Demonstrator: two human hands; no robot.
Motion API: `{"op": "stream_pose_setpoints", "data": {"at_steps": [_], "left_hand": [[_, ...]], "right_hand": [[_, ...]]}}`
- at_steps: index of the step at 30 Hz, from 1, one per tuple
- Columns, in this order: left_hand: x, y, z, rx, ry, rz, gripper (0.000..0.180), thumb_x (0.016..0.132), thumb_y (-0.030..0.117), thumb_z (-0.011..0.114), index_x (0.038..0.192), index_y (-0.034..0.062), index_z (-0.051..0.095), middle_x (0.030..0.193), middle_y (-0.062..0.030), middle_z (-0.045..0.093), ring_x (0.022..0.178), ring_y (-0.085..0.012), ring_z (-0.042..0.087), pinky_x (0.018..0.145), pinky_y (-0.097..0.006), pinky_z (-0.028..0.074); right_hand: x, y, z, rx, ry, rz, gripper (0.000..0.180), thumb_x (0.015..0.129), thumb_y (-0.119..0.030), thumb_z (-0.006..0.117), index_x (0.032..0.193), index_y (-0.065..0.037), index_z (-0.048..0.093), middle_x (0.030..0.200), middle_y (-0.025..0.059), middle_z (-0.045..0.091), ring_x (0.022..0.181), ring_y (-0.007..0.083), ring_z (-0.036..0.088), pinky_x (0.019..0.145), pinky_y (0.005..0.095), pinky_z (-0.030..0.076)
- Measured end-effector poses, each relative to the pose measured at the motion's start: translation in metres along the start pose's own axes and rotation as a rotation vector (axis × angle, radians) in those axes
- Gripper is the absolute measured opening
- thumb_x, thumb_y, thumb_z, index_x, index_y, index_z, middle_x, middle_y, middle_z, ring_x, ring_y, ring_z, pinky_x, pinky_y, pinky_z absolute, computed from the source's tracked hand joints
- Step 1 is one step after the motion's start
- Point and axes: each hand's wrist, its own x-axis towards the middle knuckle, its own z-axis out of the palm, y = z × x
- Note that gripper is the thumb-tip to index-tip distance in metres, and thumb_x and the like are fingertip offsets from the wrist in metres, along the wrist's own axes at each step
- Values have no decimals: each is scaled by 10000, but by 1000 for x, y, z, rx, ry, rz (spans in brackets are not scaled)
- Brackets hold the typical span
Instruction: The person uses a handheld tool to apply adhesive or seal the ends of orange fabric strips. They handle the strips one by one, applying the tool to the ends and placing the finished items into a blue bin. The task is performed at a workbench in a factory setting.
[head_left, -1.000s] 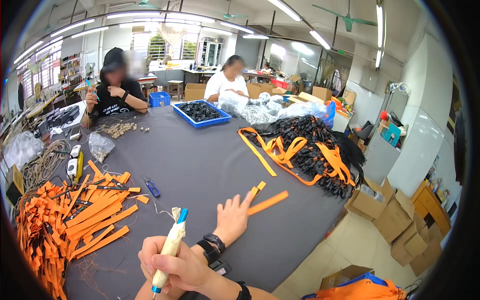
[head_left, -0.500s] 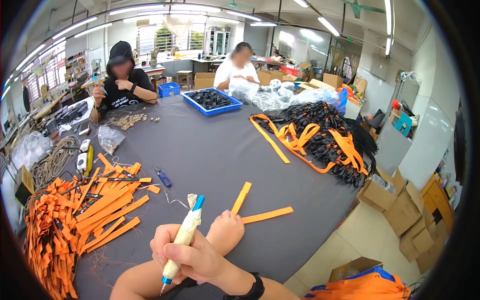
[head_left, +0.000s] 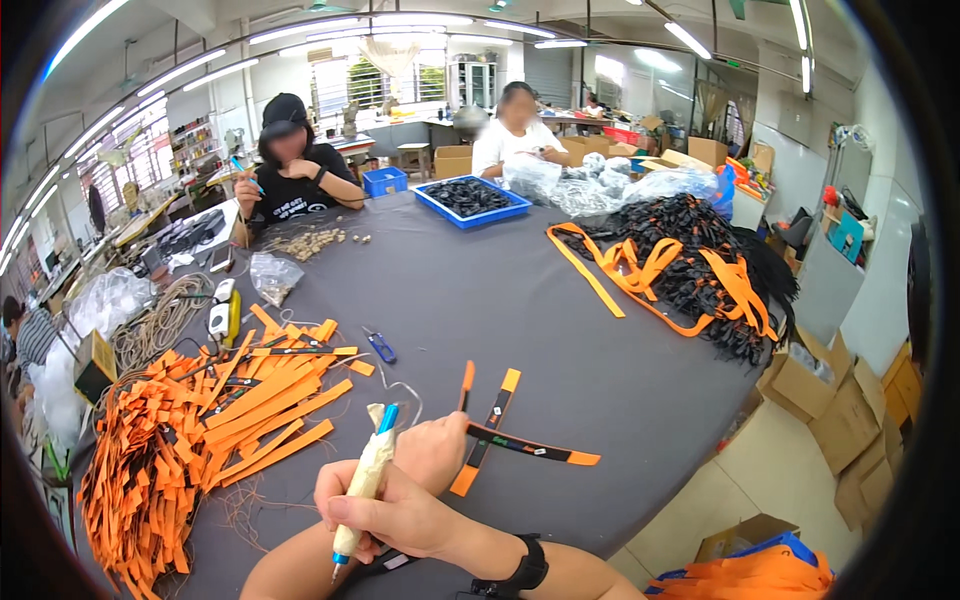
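My right hand [head_left: 395, 508] grips a pen-shaped tool [head_left: 366, 478] wrapped in cream tape, with blue ends and a thin metal tip slanting down. Below and behind it, my left hand [head_left: 437, 450] is closed on an orange strap [head_left: 540, 445] whose black printed band faces up; the fingers are mostly hidden. The strap reaches out to the right. Another orange strap with a black printed band [head_left: 494, 420] lies on the table, crossing beneath it. My forearms cross, the right one over the left.
Orange straps [head_left: 240, 430] are heaped at left. Blue thread snips [head_left: 380, 345] lie beside them. Black cords and orange webbing [head_left: 680, 270] pile up at far right. Two people sit across the table near a blue tray [head_left: 475, 221]. Cardboard boxes [head_left: 840, 425] stand at right.
Black printed bands now show on the straps by my left hand, where plain orange faced up before. My view has swung left. The tool stays in my right hand.
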Motion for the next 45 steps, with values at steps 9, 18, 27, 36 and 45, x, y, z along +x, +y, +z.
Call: {"op": "stream_pose_setpoints", "data": {"at_steps": [9,18,27,36,45], "left_hand": [[-1,-9,2,-244,141,-137,118,858,56,545,846,-11,640,1037,-215,663,888,-350,652,781,-422,521],[-39,17,-32,163,-125,37,292,816,206,649,1048,28,641,1133,-108,647,913,-291,620,760,-380,524],[-61,19,-2,122,-357,14,514,826,270,676,1259,48,513,1285,-165,519,1099,-311,532,895,-406,467],[-126,-42,-115,101,-202,-9,394,763,183,713,1101,27,585,1099,-154,602,1070,-334,569,872,-425,482],[-204,-179,-197,327,-96,-444,183,820,160,676,966,51,697,896,-103,593,886,-303,585,786,-397,480]], "right_hand": [[1,-1,4,20,-30,8,253,934,-271,613,825,-68,509,613,-5,535,430,34,470,373,179,345],[-2,-4,9,23,-65,37,217,931,-228,608,821,-61,522,613,-2,536,441,32,467,373,180,339],[5,-1,-14,-107,204,18,192,897,-206,593,819,-42,531,627,62,535,470,129,502,401,248,398],[13,-17,-47,79,324,-263,277,960,-295,527,775,-90,502,539,12,403,432,127,395,409,262,325],[23,16,-62,227,665,-59,234,953,-270,552,779,-114,566,564,-8,464,444,126,424,419,257,295]]}}
